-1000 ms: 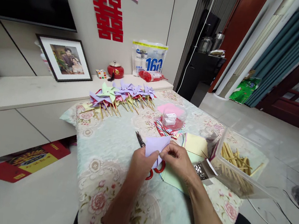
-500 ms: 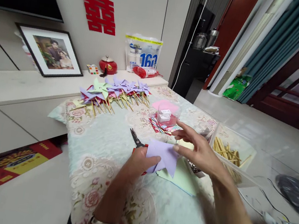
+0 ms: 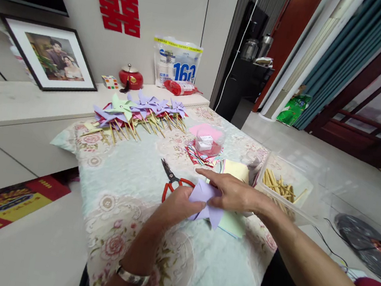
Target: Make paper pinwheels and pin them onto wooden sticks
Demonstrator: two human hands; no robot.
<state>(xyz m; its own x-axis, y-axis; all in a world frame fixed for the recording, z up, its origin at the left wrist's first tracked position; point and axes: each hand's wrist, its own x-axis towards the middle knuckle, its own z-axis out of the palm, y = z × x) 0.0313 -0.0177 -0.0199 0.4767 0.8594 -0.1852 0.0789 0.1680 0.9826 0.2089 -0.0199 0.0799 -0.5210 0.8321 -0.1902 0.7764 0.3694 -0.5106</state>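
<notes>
A light purple paper pinwheel (image 3: 214,216) with folded blades is between my hands above the table. My left hand (image 3: 179,204) grips its left side, thumb pressed near the middle. From the right, my right hand (image 3: 235,193) pinches a blade with thumb and fingers, its index finger stretched out to the left. Scissors with red handles (image 3: 170,175) lie just beyond my left hand, blades pointing away. Pale green paper sheets (image 3: 233,224) lie partly under the pinwheel and my right hand. Yellow paper (image 3: 237,170) shows behind that hand.
Several finished pinwheels (image 3: 145,107) on sticks lie at the table's far left. A clear round container (image 3: 208,141) sits on patterned paper strips (image 3: 196,155). On the right stands a clear plastic bin (image 3: 303,212) of wooden sticks (image 3: 277,184). A floral cloth (image 3: 129,172) covers the table.
My right hand has moved down and left onto the paper and now pinches a blade. My left hand stays on the pinwheel, and more of the scissors' red handles shows.
</notes>
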